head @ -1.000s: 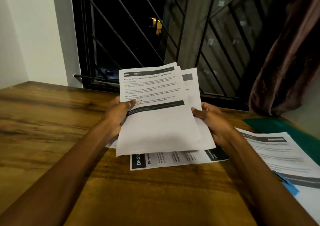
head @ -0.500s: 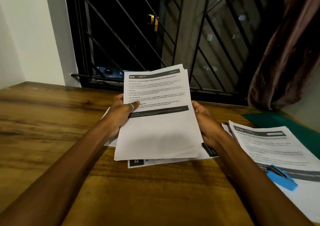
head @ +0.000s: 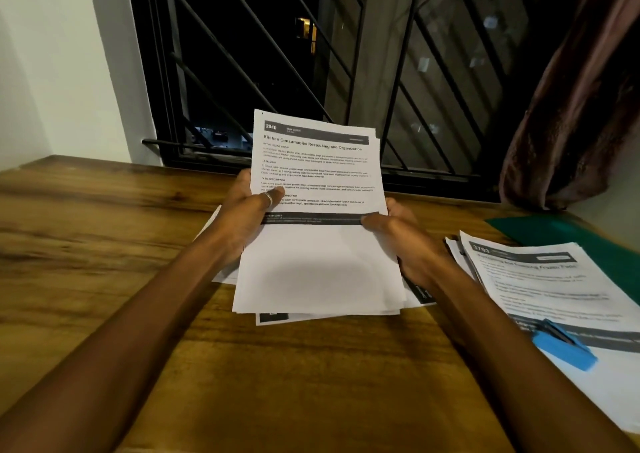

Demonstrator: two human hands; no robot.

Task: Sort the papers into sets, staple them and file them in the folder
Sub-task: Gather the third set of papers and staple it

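Two hands square up one stack of papers above the table.

The stack of papers, headed "Kitchen Consumables Restocking and Organization", is held tilted up at the centre of the view. Its lower edges are fanned into several sheets, too close to count. The left hand grasps its 9 o'clock edge, with the thumb, which wears one ring, pressed on the print. The right hand grasps the 3 o'clock edge with the thumb on the dark band. Loose sheets lie flat beneath on the wooden table, with corners showing at 6, 9 and 4 o'clock. At 4 o'clock is one second pile, headed 3793, with one blue stapler resting on it. One green folder lies at 3 o'clock, one curtain hangs at 2 o'clock, and a barred window is at 12.
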